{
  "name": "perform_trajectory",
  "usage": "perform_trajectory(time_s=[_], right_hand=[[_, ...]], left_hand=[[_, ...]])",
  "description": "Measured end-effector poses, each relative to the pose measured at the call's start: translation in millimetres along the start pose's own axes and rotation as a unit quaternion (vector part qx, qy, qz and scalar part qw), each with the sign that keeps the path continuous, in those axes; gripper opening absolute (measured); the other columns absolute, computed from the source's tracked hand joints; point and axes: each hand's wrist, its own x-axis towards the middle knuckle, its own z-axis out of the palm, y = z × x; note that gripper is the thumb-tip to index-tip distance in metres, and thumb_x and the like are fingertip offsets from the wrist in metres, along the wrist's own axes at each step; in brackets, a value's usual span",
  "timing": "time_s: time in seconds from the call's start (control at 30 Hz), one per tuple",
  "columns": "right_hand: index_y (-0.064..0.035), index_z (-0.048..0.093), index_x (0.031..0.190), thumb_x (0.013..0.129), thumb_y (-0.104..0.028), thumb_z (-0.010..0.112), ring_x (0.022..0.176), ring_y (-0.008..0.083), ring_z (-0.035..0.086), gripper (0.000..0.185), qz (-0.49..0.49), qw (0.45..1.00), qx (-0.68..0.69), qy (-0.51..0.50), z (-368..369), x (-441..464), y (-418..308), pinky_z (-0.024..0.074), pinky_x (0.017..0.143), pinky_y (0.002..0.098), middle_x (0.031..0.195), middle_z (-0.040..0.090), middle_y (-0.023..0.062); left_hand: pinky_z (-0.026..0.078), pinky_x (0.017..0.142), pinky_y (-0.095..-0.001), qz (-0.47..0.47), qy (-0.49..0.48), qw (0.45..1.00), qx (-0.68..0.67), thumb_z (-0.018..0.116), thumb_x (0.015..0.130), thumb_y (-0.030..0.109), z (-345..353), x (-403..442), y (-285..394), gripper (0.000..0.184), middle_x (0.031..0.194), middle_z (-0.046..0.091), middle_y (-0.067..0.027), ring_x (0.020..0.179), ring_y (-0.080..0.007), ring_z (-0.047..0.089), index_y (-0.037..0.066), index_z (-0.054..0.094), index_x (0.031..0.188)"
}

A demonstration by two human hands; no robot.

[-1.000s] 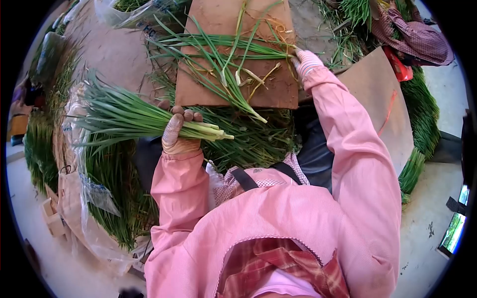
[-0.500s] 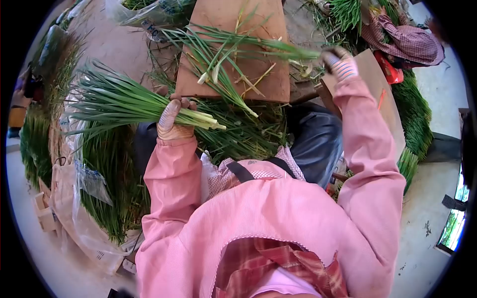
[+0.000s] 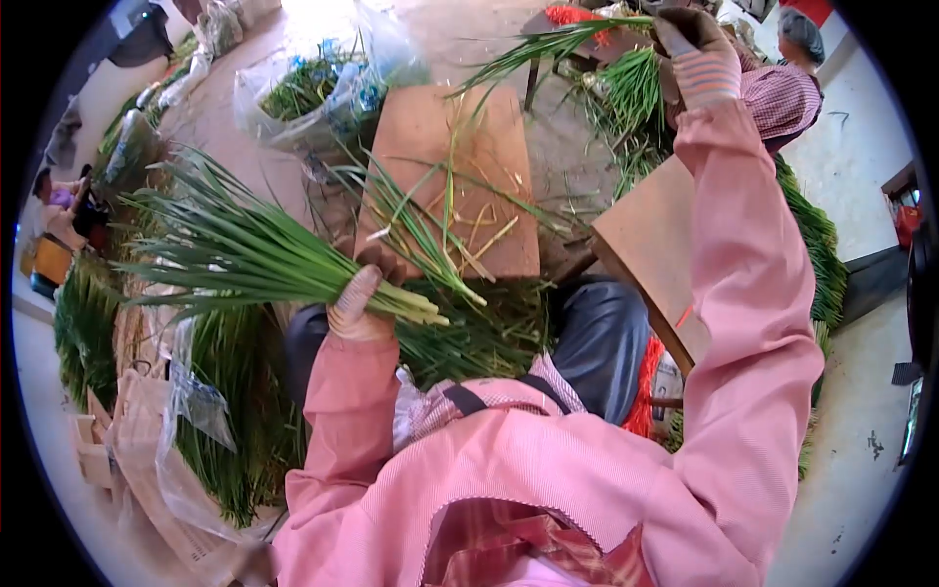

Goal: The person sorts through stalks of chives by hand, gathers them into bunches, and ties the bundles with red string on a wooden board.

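Observation:
My left hand (image 3: pixel 358 305), in a striped glove, is closed round a thick bunch of garlic chives (image 3: pixel 245 256), pale stem ends to the right and leaves fanning left. High at the upper right, my gloved right hand (image 3: pixel 698 61) grips a smaller bunch of garlic chives (image 3: pixel 553 41) near its stem ends; those leaves trail left. Between the hands, loose green stalks (image 3: pixel 430 235) and yellowed scraps lie on a brown wooden board (image 3: pixel 411 122). More cut greens (image 3: pixel 469 338) fill the space below the board, by my lap.
A second brown board (image 3: pixel 650 240) stands at my right, under my raised arm. Beyond the first board sits a plastic bag (image 3: pixel 256 112) with greens. Piles of chives lie left (image 3: pixel 240 411) and right (image 3: pixel 807 245). Another person in a checked sleeve (image 3: pixel 782 103) is at the upper right.
My right hand has risen up and away with the small bunch, lifting it off the board. My left hand still holds its bunch. The view has tilted upward, showing more floor ahead.

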Motion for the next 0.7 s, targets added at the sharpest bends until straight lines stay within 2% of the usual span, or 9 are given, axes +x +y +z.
perform_trajectory(time_s=[0.03, 0.07, 0.13, 0.2, 0.27, 0.33, 0.4, 0.57, 0.7], right_hand=[[-0.0024, 0.057, 0.094, 0.075, 0.008, 0.050, 0.078, 0.0102, 0.056, 0.023, -0.054, 0.999, -0.007, 0.005, -6, 5, 9, 0.0463, 0.066, 0.0215, 0.081, 0.060, 0.0034], [-0.0024, 0.057, 0.094, 0.075, 0.008, 0.050, 0.078, 0.0102, 0.056, 0.023, -0.055, 0.998, -0.006, 0.008, -14, 0, 20, 0.0463, 0.066, 0.0215, 0.081, 0.060, 0.0034], [-0.0021, 0.057, 0.086, 0.071, 0.001, 0.057, 0.071, 0.0106, 0.053, 0.015, 0.017, 0.985, 0.164, -0.053, -4, -43, -10, 0.0432, 0.067, 0.0202, 0.076, 0.058, 0.0029], [-0.0012, 0.056, 0.087, 0.067, -0.001, 0.062, 0.068, 0.0112, 0.054, 0.020, 0.222, 0.959, 0.068, -0.162, 7, -112, 36, 0.0457, 0.065, 0.0225, 0.075, 0.057, 0.0039], [-0.0009, 0.053, 0.092, 0.066, -0.003, 0.064, 0.066, 0.0136, 0.055, 0.028, 0.403, 0.896, 0.002, -0.187, 27, -192, 51, 0.0475, 0.060, 0.0271, 0.076, 0.057, 0.0049], [-0.0059, 0.050, 0.103, 0.069, -0.007, 0.064, 0.067, 0.0152, 0.056, 0.037, 0.591, 0.792, 0.119, -0.098, 36, -246, 41, 0.0477, 0.059, 0.0287, 0.081, 0.056, 0.0036], [-0.0058, 0.046, 0.107, 0.070, -0.008, 0.064, 0.067, 0.0160, 0.056, 0.041, 0.705, 0.674, 0.194, -0.103, 41, -294, 39, 0.0487, 0.057, 0.0289, 0.081, 0.055, 0.0048], [-0.0046, 0.045, 0.110, 0.071, -0.004, 0.062, 0.068, 0.0162, 0.057, 0.043, 0.722, 0.597, 0.326, -0.125, 50, -334, 3, 0.0496, 0.057, 0.0279, 0.081, 0.055, 0.0050], [-0.0051, 0.050, 0.105, 0.070, -0.002, 0.063, 0.068, 0.0150, 0.058, 0.037, 0.681, 0.618, 0.346, -0.185, 49, -329, -12, 0.0490, 0.058, 0.0267, 0.081, 0.057, 0.0040]], left_hand=[[0.049, 0.069, -0.0361, 0.012, -0.022, 1.000, 0.009, 0.066, 0.063, 0.002, 2, 1, 1, 0.046, 0.091, 0.056, -0.0059, 0.080, -0.0209, 0.056, 0.010, 0.048, 0.104], [0.050, 0.068, -0.0360, 0.020, 0.005, 0.999, 0.036, 0.065, 0.063, 0.002, 7, -3, 0, 0.045, 0.091, 0.056, -0.0058, 0.080, -0.0215, 0.056, 0.010, 0.047, 0.103], [0.050, 0.067, -0.0366, 0.011, 0.011, 1.000, 0.020, 0.063, 0.064, 0.000, 10, -4, -5, 0.047, 0.091, 0.056, -0.0066, 0.081, -0.0221, 0.056, 0.011, 0.045, 0.105], [0.049, 0.062, -0.0372, -0.036, 0.030, 0.999, -0.019, 0.059, 0.068, -0.005, 4, -6, -17, 0.046, 0.089, 0.055, -0.0077, 0.072, -0.0205, 0.056, 0.012, 0.044, 0.108], [0.048, 0.061, -0.0376, -0.105, 0.044, 0.992, -0.047, 0.057, 0.070, -0.005, -6, -12, -31, 0.042, 0.085, 0.056, -0.0064, 0.068, -0.0193, 0.056, 0.014, 0.045, 0.106], [0.047, 0.064, -0.0361, -0.147, 0.101, 0.983, -0.052, 0.059, 0.071, -0.002, -6, -26, -41, 0.041, 0.083, 0.056, -0.0033, 0.068, -0.0176, 0.054, 0.017, 0.045, 0.106], [0.045, 0.065, -0.0341, -0.192, 0.162, 0.968, -0.001, 0.060, 0.074, 0.007, -20, -36, -56, 0.021, 0.080, 0.055, -0.0013, 0.069, -0.0153, 0.052, 0.010, 0.052, 0.093], [0.046, 0.061, -0.0351, -0.258, 0.222, 0.938, 0.060, 0.061, 0.073, 0.005, -29, -47, -81, 0.030, 0.079, 0.056, -0.0011, 0.067, -0.0162, 0.054, 0.016, 0.050, 0.098], [0.047, 0.060, -0.0325, -0.277, 0.191, 0.932, 0.134, 0.065, 0.072, 0.008, -24, -40, -90, 0.033, 0.087, 0.058, -0.0051, 0.068, -0.0160, 0.055, 0.015, 0.049, 0.100]])
